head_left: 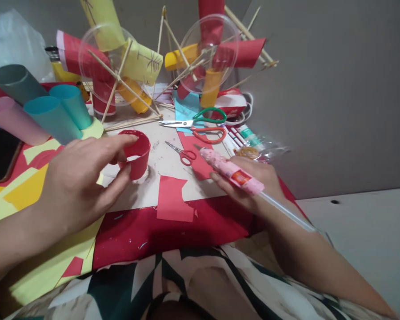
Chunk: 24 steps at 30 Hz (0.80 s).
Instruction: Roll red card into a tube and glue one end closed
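My left hand (76, 178) grips the left side of a small red paper-covered cup (142, 162), index finger at the rim and thumb low on its wall. The cup stands upright on a white board (133, 198). In my right hand (260, 175) is a pink glue gun (223, 166), its nozzle pointing left over the board. A clear glue stick (286, 211) sticks out of its back end. Between my hands lie small red-handled scissors (186, 155) and a cut piece of red paper (173, 200). Larger scissors (200, 124) with green and orange handles lie behind.
Two wheel-like models of clear discs, paper tubes and sticks (118, 78) stand at the back. Coloured paper tubes (51, 118), a phone (0, 153) and yellow paper sheets (53, 249) are on the left. Markers (236, 138) and a plastic bag (270, 149) lie at right.
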Each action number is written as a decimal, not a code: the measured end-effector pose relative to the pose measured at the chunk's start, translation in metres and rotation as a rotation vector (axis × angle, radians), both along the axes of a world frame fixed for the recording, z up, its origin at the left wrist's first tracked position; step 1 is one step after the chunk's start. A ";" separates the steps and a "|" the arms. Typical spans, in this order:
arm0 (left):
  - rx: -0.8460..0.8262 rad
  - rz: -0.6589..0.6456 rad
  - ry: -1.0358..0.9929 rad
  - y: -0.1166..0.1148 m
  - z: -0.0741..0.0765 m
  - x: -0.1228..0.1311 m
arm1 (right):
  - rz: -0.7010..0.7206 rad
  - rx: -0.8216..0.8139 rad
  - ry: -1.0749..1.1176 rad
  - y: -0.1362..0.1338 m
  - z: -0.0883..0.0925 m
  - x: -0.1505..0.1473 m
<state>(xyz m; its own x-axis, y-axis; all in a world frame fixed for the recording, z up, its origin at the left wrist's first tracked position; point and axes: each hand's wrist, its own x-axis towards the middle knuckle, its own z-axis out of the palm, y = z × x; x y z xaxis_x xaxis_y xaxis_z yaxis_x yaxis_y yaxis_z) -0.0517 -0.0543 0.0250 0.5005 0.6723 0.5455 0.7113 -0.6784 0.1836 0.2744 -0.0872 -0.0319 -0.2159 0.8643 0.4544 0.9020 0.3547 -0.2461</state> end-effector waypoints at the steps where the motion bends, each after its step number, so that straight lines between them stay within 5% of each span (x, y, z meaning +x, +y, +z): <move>1: -0.023 0.005 -0.058 -0.002 0.004 0.000 | -0.095 0.007 -0.127 -0.003 0.001 0.008; 8: -0.573 -0.058 -0.581 -0.003 0.029 0.005 | -0.312 -0.235 -0.304 0.001 -0.002 0.039; 14: -1.008 -0.033 -0.974 0.006 0.035 0.017 | -0.198 -0.266 -0.194 0.009 -0.009 0.057; 18: -1.268 -0.128 -1.142 0.011 0.034 0.024 | -0.097 0.026 -0.004 -0.017 -0.001 0.043; 21: -1.294 -0.184 -1.203 0.010 0.034 0.035 | -0.048 0.282 0.132 -0.040 0.003 0.009; 24: -1.293 -0.201 -1.265 0.005 0.035 0.049 | 0.184 0.582 0.256 -0.048 -0.001 -0.028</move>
<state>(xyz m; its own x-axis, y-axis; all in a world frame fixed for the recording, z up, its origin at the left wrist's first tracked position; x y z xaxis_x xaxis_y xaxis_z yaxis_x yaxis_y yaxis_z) -0.0032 -0.0493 0.0598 0.3634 0.9212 -0.1386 -0.3239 0.2645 0.9084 0.2463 -0.1352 -0.0332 -0.1593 0.4218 0.8926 0.7525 0.6371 -0.1667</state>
